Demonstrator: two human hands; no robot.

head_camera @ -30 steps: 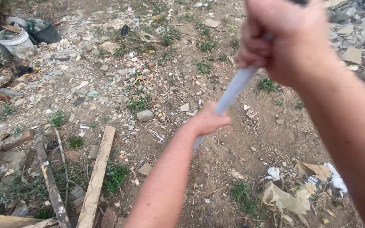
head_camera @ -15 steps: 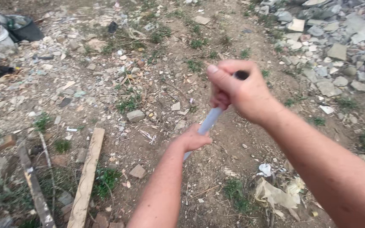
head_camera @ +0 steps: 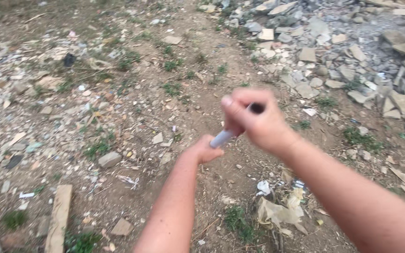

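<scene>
Pale grey pipe (head_camera: 223, 137), right hand (head_camera: 251, 119) fisted around its upper end, left hand (head_camera: 206, 150) closed on its lower end, crumpled paper (head_camera: 277, 211) below right hand.

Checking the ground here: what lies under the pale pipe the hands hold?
Below the pale pipe lies bare dirt with pebbles. The right hand and left hand cover both pipe ends.

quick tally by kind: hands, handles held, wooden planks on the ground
hands: 2, left hand and right hand
pale handle gripped by both: 1
wooden plank lying at lower left: 1
total: 4
</scene>
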